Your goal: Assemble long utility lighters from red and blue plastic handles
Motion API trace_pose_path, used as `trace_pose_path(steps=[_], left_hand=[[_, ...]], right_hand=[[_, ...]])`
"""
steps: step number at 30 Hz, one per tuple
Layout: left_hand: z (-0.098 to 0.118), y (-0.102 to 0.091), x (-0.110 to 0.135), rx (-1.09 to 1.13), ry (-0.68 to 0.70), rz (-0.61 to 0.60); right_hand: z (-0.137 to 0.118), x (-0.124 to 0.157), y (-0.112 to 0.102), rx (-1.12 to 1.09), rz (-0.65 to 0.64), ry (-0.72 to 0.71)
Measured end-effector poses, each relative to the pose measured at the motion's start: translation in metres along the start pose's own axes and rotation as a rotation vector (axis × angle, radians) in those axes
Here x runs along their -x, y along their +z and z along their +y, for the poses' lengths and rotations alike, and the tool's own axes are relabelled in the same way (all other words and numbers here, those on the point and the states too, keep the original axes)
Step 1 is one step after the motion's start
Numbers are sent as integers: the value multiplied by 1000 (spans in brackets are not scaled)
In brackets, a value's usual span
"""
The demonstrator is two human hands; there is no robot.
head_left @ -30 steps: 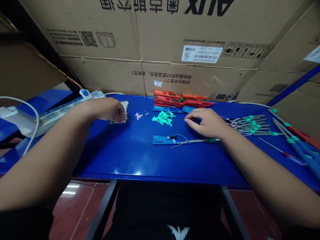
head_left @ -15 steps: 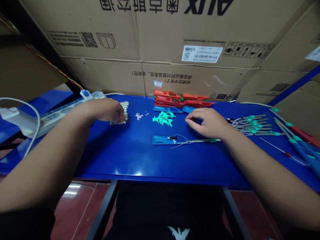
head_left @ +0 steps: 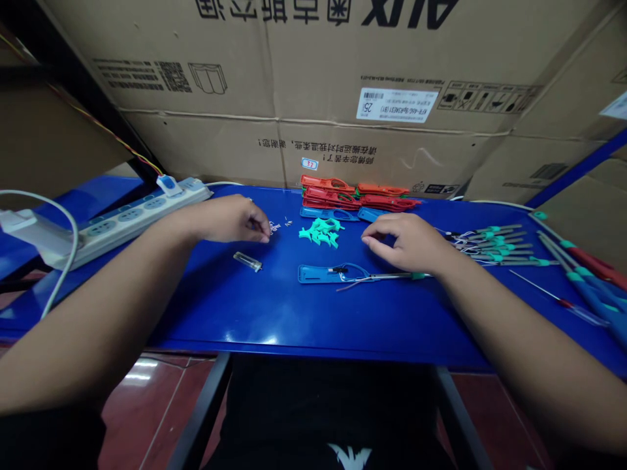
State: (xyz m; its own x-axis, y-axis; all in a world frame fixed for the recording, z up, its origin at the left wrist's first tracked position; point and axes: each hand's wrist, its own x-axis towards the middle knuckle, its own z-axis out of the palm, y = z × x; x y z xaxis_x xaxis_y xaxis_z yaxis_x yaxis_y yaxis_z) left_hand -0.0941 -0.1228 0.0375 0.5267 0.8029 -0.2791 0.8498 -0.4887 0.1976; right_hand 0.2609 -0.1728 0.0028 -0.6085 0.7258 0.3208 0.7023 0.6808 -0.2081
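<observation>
My left hand (head_left: pixel 232 219) hovers over the left part of the blue table, fingers bent and loosely parted, with nothing visible in them. Its fingertips are beside a small heap of white-pink bits (head_left: pixel 275 228). Below it lies a single clear tube-like part (head_left: pixel 248 261) with metal ends. My right hand (head_left: pixel 404 241) is half curled, thumb and forefinger slightly apart, holding nothing I can see. Left of it is a pile of mint-green plastic pieces (head_left: pixel 321 232). Nearer me lies a blue handle half (head_left: pixel 318 274) with wires and a metal rod, partly covered by my right forearm.
Red handle shells (head_left: pixel 337 196) are stacked against the cardboard box (head_left: pixel 313 140). Tiny metal pins (head_left: pixel 288 223) lie beside the bits. At right are several wired rods (head_left: pixel 504 245), a screwdriver (head_left: pixel 558 298) and blue-handled irons (head_left: pixel 597 287). A power strip (head_left: pixel 132 215) lies at left.
My left hand has moved right, from the row of clear parts to the white-pink bits. One clear part now lies alone nearer me. My right hand has barely moved.
</observation>
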Motion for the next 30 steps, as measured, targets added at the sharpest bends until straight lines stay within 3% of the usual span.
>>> trace_pose_path(steps=[2, 4, 9, 12, 23, 30], left_hand=[[-1, 5, -7, -53, -32, 147], [-2, 11, -14, -94, -106, 207], [0, 21, -23, -62, -291, 158], [0, 21, -23, -19, -315, 139], [25, 29, -14, 148, -70, -47], [47, 27, -2, 637, 117, -85]], right_hand=[[0, 0, 0, 4, -3, -6], [1, 0, 1, 8, -11, -11], [2, 0, 0, 18, -27, -11], [1, 0, 0, 22, -37, -11], [-20, -2, 3, -72, -56, -109], [-55, -8, 15, -128, 90, -124]])
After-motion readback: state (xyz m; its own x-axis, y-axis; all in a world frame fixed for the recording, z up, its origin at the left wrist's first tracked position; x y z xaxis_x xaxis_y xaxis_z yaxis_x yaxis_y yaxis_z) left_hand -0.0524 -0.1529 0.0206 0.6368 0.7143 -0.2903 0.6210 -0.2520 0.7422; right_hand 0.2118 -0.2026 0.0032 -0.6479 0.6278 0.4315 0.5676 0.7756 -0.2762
